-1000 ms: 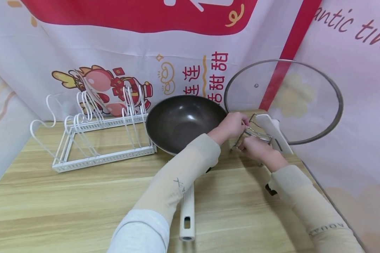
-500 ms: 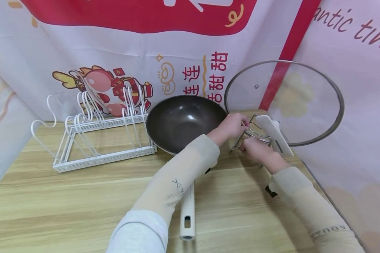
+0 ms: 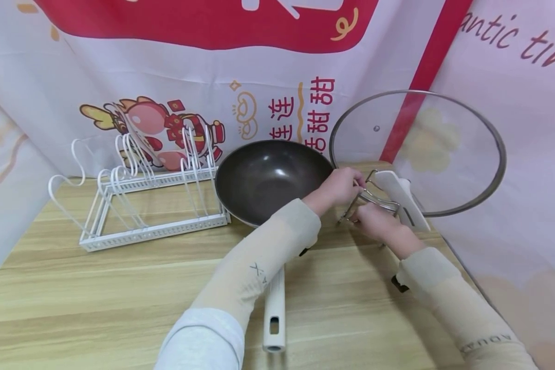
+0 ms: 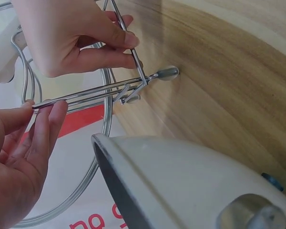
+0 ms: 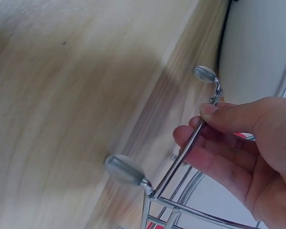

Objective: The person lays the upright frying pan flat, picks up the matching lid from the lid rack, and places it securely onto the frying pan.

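A small chrome wire rack (image 3: pixel 380 201) stands at the right of the table, tilted between my hands. My left hand (image 3: pixel 339 186) pinches its upper wire with thumb and fingertips. Lower down, my right hand (image 3: pixel 376 222) grips a straight bar between thumb and fingers, close to two clear oval feet (image 5: pixel 125 169) in the right wrist view. Just behind the rack rises a large glass lid with a metal rim (image 3: pixel 501 159). A white slotted panel (image 3: pixel 401 198) stands against the rack's right side. Left of my hands sits a dark wok (image 3: pixel 268 180), its pale handle (image 3: pixel 274 318) pointing toward me.
A white wire pot rack (image 3: pixel 154 236) with upright dividers occupies the left of the wooden table (image 3: pixel 120 308). Printed cloth (image 3: pixel 189 67) hangs behind and along both sides. The wok's rim lies right beside my left wrist, and its outer wall fills the lower left wrist view.
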The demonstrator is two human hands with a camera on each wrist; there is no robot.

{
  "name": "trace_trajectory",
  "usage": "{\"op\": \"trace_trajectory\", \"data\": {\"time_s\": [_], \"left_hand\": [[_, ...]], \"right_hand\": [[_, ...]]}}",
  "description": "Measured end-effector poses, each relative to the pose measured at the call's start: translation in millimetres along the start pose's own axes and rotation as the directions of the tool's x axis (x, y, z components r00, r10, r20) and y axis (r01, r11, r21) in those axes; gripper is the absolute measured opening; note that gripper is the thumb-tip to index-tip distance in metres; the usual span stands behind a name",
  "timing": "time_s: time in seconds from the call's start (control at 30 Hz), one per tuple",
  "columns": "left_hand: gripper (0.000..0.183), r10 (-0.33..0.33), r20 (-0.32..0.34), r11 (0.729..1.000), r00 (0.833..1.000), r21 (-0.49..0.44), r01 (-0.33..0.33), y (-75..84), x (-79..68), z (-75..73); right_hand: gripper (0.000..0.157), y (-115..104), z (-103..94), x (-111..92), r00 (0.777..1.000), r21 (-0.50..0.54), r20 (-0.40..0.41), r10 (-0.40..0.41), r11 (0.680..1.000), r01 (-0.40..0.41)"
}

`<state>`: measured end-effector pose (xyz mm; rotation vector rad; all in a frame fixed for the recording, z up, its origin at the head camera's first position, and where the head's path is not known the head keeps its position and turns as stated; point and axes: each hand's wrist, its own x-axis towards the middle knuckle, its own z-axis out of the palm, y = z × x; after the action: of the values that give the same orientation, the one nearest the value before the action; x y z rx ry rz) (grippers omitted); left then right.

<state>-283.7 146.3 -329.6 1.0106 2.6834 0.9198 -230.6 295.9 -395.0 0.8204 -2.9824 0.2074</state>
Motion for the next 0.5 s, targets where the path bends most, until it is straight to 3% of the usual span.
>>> {"op": "trace_trajectory", "data": {"time_s": [0.33, 0.5], "left_hand": [[0.013, -0.018, -0.019, 0.995, 1.000, -0.094, 0.017, -1.6, -2.1, 3.6], [0.012, -0.033, -0.004, 0.988, 0.999, -0.153, 0.032, -1.5, -5.1, 4.2]], "right_hand": [[0.025, 3, 6.3, -7, 0.996, 0.005, -0.078, -0.034, 0.999, 0.034], [0.013, -1, 10.5, -13, 0.992, -0.010, -0.124, -0.037, 0.999, 0.036]]}}
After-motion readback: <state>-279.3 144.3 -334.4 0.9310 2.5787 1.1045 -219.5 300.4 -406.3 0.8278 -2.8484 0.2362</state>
